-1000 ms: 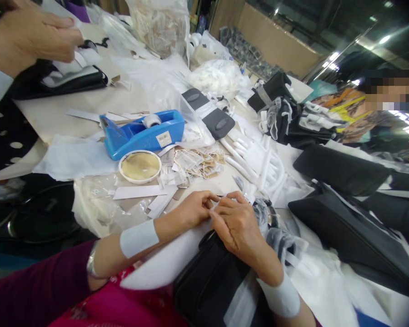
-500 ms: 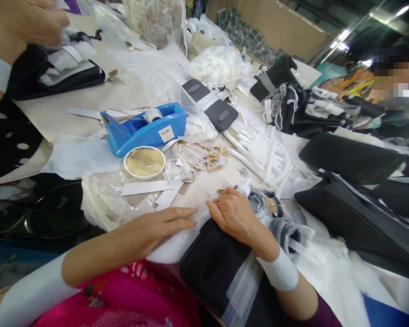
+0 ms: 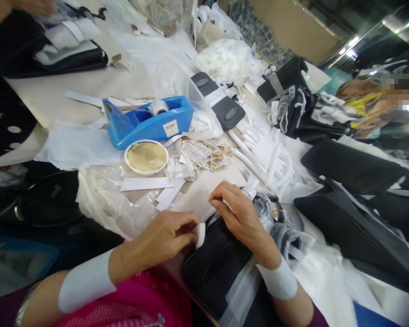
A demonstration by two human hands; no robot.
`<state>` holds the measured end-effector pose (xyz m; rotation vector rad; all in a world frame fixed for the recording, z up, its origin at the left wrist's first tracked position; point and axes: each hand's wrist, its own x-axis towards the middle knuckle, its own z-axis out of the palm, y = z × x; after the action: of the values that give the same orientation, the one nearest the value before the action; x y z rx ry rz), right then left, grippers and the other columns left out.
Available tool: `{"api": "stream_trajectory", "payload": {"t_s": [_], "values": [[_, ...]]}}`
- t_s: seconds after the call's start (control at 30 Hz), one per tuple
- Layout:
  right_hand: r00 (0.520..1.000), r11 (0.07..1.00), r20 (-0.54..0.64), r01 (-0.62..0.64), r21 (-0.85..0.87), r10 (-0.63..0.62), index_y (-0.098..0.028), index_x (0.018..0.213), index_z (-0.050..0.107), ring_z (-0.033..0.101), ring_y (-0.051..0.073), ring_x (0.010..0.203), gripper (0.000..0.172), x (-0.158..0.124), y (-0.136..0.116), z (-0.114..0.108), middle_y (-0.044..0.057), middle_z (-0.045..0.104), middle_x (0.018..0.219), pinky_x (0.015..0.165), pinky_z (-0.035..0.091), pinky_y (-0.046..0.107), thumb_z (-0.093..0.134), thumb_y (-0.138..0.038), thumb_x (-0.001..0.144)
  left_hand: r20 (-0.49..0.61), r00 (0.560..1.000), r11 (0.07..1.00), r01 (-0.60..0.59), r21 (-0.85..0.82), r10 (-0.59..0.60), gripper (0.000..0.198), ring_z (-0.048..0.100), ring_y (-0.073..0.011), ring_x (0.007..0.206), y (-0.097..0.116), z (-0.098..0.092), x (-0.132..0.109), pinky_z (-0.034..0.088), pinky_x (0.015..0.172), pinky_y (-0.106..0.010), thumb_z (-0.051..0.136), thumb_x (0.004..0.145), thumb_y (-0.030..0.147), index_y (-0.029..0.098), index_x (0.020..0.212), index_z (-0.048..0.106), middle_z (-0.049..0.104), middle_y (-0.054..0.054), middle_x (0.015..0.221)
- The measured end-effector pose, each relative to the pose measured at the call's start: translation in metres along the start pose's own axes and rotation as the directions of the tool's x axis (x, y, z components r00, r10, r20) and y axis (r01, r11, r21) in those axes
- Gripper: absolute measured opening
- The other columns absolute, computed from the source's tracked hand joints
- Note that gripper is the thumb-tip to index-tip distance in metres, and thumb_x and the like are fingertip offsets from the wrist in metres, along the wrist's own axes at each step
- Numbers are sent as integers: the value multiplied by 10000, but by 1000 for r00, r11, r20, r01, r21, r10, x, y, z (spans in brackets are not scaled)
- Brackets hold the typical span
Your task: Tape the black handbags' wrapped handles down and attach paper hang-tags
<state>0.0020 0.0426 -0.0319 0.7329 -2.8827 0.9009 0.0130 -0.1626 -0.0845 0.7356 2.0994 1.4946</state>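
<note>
A black bag (image 3: pixel 218 268) lies in front of me at the table's near edge, partly wrapped in white foam sheet. My left hand (image 3: pixel 160 238) is closed, pinching a white strip (image 3: pixel 201 234) at the bag's left edge. My right hand (image 3: pixel 238 215) rests on the bag's top with fingers curled, pinching the far end of the same white wrap near a strap (image 3: pixel 252 193). White bands sit on both of my wrists.
A blue tape dispenser (image 3: pixel 150 121), a round white lid (image 3: pixel 146 156), paper strips and a pile of tags (image 3: pixel 204 156) lie beyond my hands. White foam tubes (image 3: pixel 262 156) and more black bags (image 3: pixel 354 222) fill the right. Another person sits at far right; someone else's bag (image 3: pixel 54 50) is top left.
My left hand slid back from flat on the foam sheet and closed on a white strip at the bag's edge. My right hand curled tighter. The other person's hand at top left moved out of view.
</note>
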Motion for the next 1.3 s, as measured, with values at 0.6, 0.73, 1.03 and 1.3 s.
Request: {"api": "stream_trajectory", "payload": {"t_s": [0.6, 0.73, 1.03, 1.3], "values": [[993, 995, -67, 95, -9, -96, -168, 496, 416, 402, 91, 560, 512, -6, -1, -1, -29, 392, 570, 611, 307, 262, 546, -381, 944, -211, 977, 999, -36, 5, 36, 162, 592, -153, 837, 19, 17, -11, 468, 748, -247, 620, 849, 353, 197, 878, 649, 616, -20, 882], [991, 993, 67, 114, -39, -112, -164, 509, 457, 415, 85, 549, 472, 0, 0, 2, -33, 431, 557, 604, 296, 251, 540, -321, 946, -179, 984, 989, 19, 146, 8, 181, 566, -163, 795, 19, 27, -13, 468, 736, -287, 647, 830, 355, 192, 764, 607, 580, -19, 839], [982, 994, -162, 104, 24, -99, -173, 655, 582, 551, 120, 666, 438, 4, -11, -14, 28, 597, 709, 722, 434, 250, 349, -297, 1005, -23, 1000, 997, 2, -83, -4, 663, 416, -299, 1343, 11, 39, 28, 284, 1164, -481, 618, 822, 439, 156, 1388, 421, 482, -145, 1426], [116, 908, -927, -276, 315, 357, -179, 1350, 418, 520, 208, 1204, 479, -86, 13, -121, 140, 506, 1307, 1010, 421, 364, 270, -448, 982, -19, 993, 993, 116, -23, -117, 814, 341, -277, 1408, 13, 37, 33, 199, 1203, -436, 551, 800, 580, 128, 1447, 350, 391, -129, 1513]]}}
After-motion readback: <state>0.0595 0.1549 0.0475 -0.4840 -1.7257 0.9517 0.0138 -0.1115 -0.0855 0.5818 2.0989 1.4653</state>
